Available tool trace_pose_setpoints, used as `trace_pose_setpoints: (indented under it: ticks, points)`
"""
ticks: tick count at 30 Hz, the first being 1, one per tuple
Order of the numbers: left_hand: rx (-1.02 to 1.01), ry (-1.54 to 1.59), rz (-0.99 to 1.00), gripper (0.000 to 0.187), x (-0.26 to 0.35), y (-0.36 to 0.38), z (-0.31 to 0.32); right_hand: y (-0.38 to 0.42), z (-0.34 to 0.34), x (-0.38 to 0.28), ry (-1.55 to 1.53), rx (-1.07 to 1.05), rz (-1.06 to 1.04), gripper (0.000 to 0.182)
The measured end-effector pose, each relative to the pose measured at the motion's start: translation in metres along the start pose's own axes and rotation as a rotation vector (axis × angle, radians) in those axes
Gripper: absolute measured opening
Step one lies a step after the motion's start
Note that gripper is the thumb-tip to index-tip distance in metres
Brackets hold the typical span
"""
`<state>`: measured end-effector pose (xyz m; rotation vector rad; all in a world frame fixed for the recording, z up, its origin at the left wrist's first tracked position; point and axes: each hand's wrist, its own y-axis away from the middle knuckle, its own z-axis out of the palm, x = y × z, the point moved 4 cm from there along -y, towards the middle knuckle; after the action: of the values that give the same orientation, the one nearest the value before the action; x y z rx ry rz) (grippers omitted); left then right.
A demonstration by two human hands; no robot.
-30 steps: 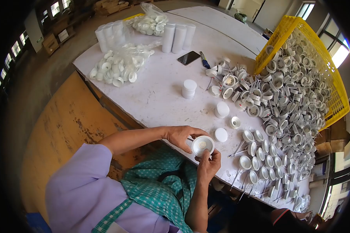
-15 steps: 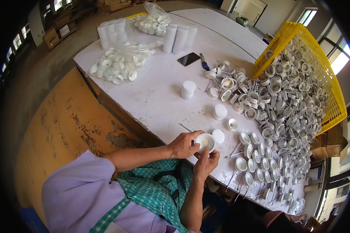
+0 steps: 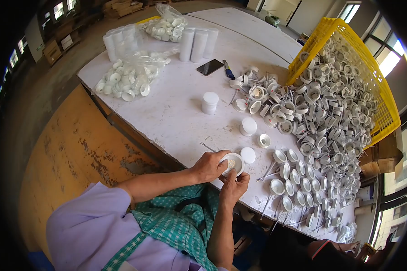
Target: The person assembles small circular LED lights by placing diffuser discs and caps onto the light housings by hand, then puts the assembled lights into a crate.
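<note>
Over the table's front edge, my left hand (image 3: pixel 209 167) grips the left rim of a white round lamp housing (image 3: pixel 238 168). My right hand (image 3: pixel 233 187) holds the same housing from below, its thumb at the lower rim. The housing is tilted towards me, and a pale, speckled yellowish patch shows inside the bowl. A thin grey wire (image 3: pixel 207 147) sticks out beyond my left hand. Just right of the housing lies a white disc (image 3: pixel 248 155). Close behind are a white cup-shaped piece (image 3: pixel 264 140) and a short stack of white discs (image 3: pixel 248 126).
Several similar housings with wires (image 3: pixel 298 180) stand in rows at the right. A large pile spills from a tipped yellow crate (image 3: pixel 389 128). Further back are a disc stack (image 3: pixel 210 103), phone (image 3: pixel 210 67), knife (image 3: pixel 229 70), white rolls (image 3: pixel 199 45) and bagged white cups (image 3: pixel 126 79).
The view has shifted slightly, so the table things appear further left. Both hands still hold the housing, which is turned a little, and the right thumb now reaches over its lower rim.
</note>
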<state>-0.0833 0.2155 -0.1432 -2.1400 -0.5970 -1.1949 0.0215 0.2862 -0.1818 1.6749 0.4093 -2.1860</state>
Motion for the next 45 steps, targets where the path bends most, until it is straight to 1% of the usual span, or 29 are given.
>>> trace_pose_setpoints:
  ticks: [3, 5, 6, 9, 11, 13, 15, 19, 22, 24, 30, 45]
  points:
    - [0.01, -0.032, 0.03, 0.031, -0.005, 0.0, 0.001, 0.002, 0.002, -0.008, 0.012, 0.013, 0.02, 0.017]
    - [0.006, -0.045, 0.038, 0.031, -0.008, 0.0, 0.001, 0.002, 0.002, -0.015, 0.13, -0.041, 0.042, 0.018]
    - [0.004, -0.057, 0.048, 0.031, -0.009, 0.0, 0.0, 0.001, 0.0, -0.015, 0.129, -0.04, 0.044, 0.018]
    - [-0.006, -0.067, 0.071, 0.03, -0.008, 0.0, -0.002, 0.001, -0.002, -0.014, 0.186, -0.054, 0.043, 0.017]
    - [-0.03, -0.038, 0.058, 0.03, -0.006, -0.001, -0.006, 0.0, -0.002, -0.013, 0.221, -0.047, 0.004, 0.017]
    - [-0.055, -0.008, 0.044, 0.029, -0.003, -0.002, -0.007, 0.001, -0.001, -0.012, 0.216, -0.046, -0.004, 0.017]
    - [-0.019, 0.026, 0.037, 0.024, -0.001, -0.002, -0.009, 0.001, -0.001, -0.011, 0.209, -0.044, -0.013, 0.018]
    - [-0.01, 0.018, 0.05, 0.024, -0.002, -0.002, -0.01, 0.002, 0.0, -0.008, 0.217, -0.039, -0.037, 0.018]
    - [-0.02, 0.016, 0.024, 0.023, -0.002, -0.002, -0.011, 0.003, 0.0, -0.01, 0.215, -0.034, -0.044, 0.018]
    - [-0.084, -0.034, 0.002, 0.03, -0.004, -0.002, -0.01, 0.004, 0.0, -0.01, 0.22, -0.035, -0.045, 0.018]
    - [-0.065, -0.045, 0.039, 0.028, -0.006, -0.001, -0.008, 0.005, -0.001, -0.007, 0.189, -0.044, 0.012, 0.017]
    - [-0.059, -0.06, 0.019, 0.026, -0.006, -0.004, -0.008, 0.006, -0.002, -0.004, 0.171, -0.028, 0.069, 0.018]
